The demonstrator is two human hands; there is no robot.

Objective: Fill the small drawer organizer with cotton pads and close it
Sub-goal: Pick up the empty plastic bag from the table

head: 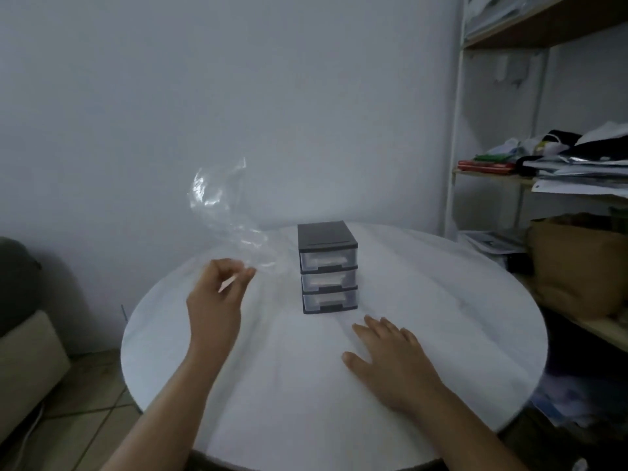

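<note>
Head view: left hand raised pinching plastic bag; right hand flat on table.

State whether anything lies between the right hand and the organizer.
Nothing visible does. The right hand lies flat on the table, just in front of the organizer, with only bare tabletop between them. The bag hangs left.

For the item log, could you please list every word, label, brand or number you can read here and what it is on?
No text is readable.
Drawer organizer: no label visible.
Clear plastic bag in the left hand: no print visible.
Papers on the shelf: too blurred to read.
</note>
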